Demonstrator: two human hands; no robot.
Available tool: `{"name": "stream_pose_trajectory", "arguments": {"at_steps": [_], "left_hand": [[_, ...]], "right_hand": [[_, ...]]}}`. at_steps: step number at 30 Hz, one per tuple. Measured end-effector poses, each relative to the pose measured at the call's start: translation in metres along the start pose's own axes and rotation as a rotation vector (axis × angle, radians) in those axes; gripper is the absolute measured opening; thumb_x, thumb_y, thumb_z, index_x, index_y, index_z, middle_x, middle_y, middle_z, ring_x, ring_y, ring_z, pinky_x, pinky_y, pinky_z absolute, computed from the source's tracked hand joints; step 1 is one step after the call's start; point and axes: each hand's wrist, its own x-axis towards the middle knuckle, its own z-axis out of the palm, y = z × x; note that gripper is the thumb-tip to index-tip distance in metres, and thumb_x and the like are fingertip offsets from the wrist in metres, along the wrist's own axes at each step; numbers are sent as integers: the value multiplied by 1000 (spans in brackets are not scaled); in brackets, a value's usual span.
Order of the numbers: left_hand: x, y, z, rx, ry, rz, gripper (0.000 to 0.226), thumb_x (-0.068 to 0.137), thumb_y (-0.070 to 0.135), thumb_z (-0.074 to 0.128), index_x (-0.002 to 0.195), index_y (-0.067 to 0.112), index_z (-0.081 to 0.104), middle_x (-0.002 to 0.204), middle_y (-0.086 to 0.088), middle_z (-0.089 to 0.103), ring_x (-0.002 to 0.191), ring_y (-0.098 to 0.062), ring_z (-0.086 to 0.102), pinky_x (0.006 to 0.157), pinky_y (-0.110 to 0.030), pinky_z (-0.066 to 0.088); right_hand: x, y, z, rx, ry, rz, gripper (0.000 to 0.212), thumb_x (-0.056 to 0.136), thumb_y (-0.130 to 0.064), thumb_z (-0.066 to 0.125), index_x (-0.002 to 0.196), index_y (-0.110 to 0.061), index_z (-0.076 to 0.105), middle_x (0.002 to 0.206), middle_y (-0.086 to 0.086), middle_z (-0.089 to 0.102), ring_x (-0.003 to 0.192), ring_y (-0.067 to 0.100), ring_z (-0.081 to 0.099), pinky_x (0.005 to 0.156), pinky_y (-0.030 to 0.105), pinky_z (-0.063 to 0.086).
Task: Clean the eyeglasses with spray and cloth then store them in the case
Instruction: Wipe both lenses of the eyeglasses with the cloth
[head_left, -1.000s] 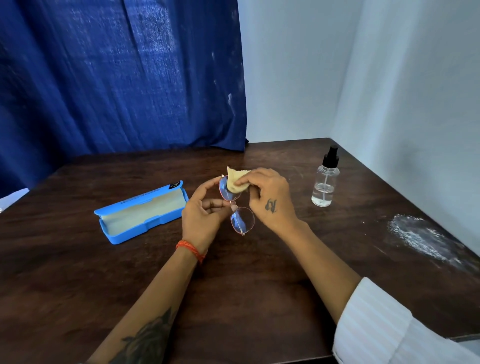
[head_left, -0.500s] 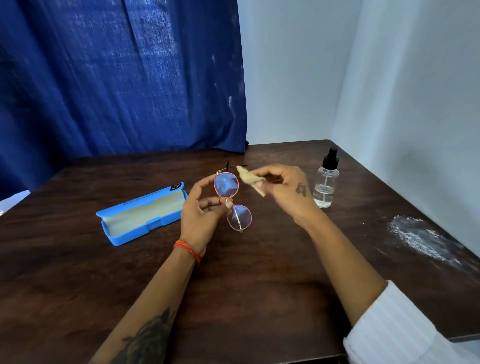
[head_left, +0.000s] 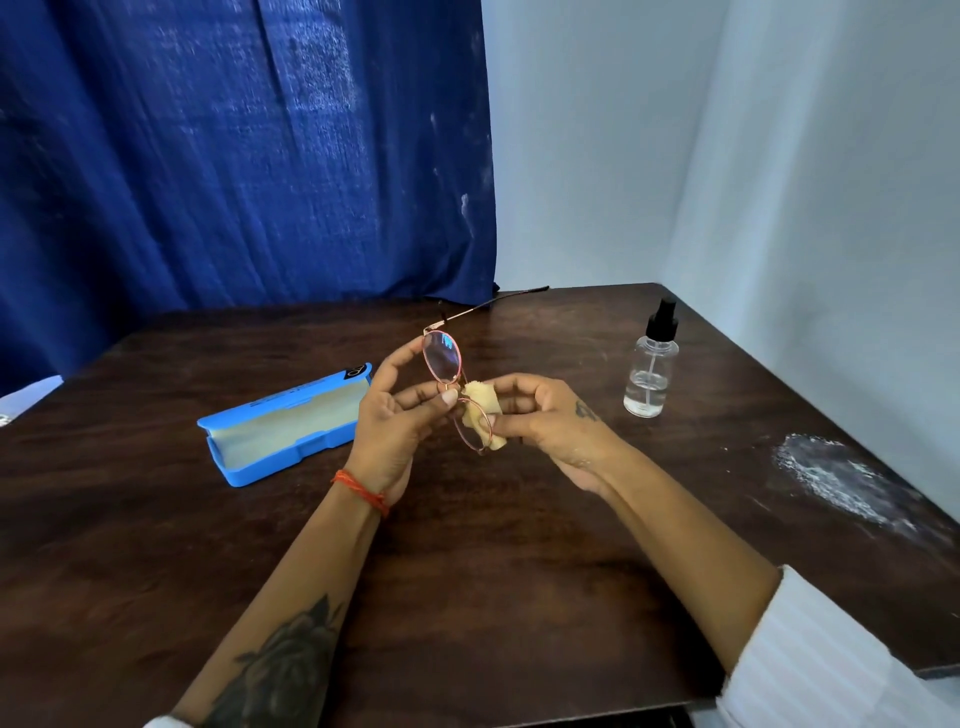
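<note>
Thin pink-rimmed eyeglasses (head_left: 442, 357) are held upright above the table, one lens over the other, with a temple arm sticking out toward the back right. My left hand (head_left: 399, 415) pinches them at the bridge. My right hand (head_left: 545, 422) holds a small folded yellow cloth (head_left: 480, 415) pressed against the lower lens. An open blue case (head_left: 283, 423) with a pale lining lies on the table to the left of my hands. A clear spray bottle (head_left: 652, 370) with a black nozzle stands upright to the right.
The dark wooden table (head_left: 467, 571) ends at a white wall on the right and a blue curtain (head_left: 234, 156) behind. A white powdery smear (head_left: 836, 478) marks the table's right side.
My right hand took the cloth off the upper lens, drew away to the right, then came back down onto the lower lens. The glasses' temple arm has swung out.
</note>
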Motion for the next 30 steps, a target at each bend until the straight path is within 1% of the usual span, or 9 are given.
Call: {"name": "stream_pose_trajectory", "arguments": {"at_steps": [4, 9, 12, 17, 19, 22, 25, 28, 30], "left_hand": [[0, -2, 2, -27, -16, -13, 57, 68, 8, 69, 116, 34, 53, 77, 1, 74, 81, -12, 70, 68, -23, 55], [3, -3, -2, -102, 111, -24, 54, 79, -4, 63, 119, 30, 51, 78, -1, 73, 83, -13, 70, 67, -24, 56], [4, -2, -3, -147, 203, -49, 56, 79, -5, 62, 125, 24, 47, 79, 0, 72, 81, -12, 70, 68, -28, 58], [3, -2, -2, -105, 234, -50, 56, 78, -5, 64, 124, 22, 48, 78, -3, 72, 77, -12, 71, 69, -29, 59], [2, -2, -1, -94, 243, -47, 55, 78, -5, 64, 123, 22, 49, 73, -1, 72, 75, -12, 71, 68, -28, 59], [2, -2, -1, -88, 240, -50, 53, 78, -6, 64, 120, 23, 50, 81, -6, 69, 75, -11, 71, 69, -29, 59], [2, -2, 1, -89, 227, -46, 50, 78, -7, 63, 111, 28, 53, 83, -8, 67, 76, -11, 70, 66, -27, 59], [1, -3, 0, -75, 222, -36, 49, 78, -7, 63, 107, 31, 53, 82, -8, 68, 76, -12, 70, 64, -26, 58], [1, -4, 0, -58, 208, -38, 49, 77, -7, 63, 106, 32, 54, 82, -8, 69, 77, -13, 70, 65, -27, 59]], "right_hand": [[-2, -2, 0, 104, 5, 79, 24, 78, 5, 65, 96, -10, 66, 84, 5, 71, 75, 13, 67, 73, 28, 55], [-3, -4, 0, 533, 210, 219, 19, 80, 6, 62, 96, -3, 66, 82, 9, 69, 62, 8, 66, 52, 16, 53], [-6, -1, 0, 779, 309, 332, 17, 82, 7, 59, 98, 1, 62, 85, 13, 66, 70, 15, 63, 50, 16, 54], [-14, 3, -1, 750, 457, 289, 25, 83, 9, 58, 107, 3, 59, 84, 11, 64, 70, 14, 60, 47, 14, 53], [-17, 7, -4, 574, 625, 115, 31, 80, 9, 62, 109, -2, 58, 86, 6, 64, 71, 11, 61, 50, 14, 52], [-23, 10, -5, -190, 737, -350, 34, 76, 5, 67, 103, -15, 63, 91, -4, 65, 77, 4, 61, 66, 16, 51], [-24, 12, 3, -802, 513, -703, 34, 71, 12, 65, 99, -8, 69, 97, 7, 68, 86, 19, 62, 80, 28, 51], [-24, 16, 14, -1294, 197, -672, 38, 76, 12, 53, 110, -1, 64, 105, 16, 66, 93, 32, 55, 83, 38, 50], [-23, 17, 14, -1469, 110, -645, 39, 83, 1, 34, 113, 0, 59, 105, 16, 64, 94, 31, 52, 84, 36, 46]]}}
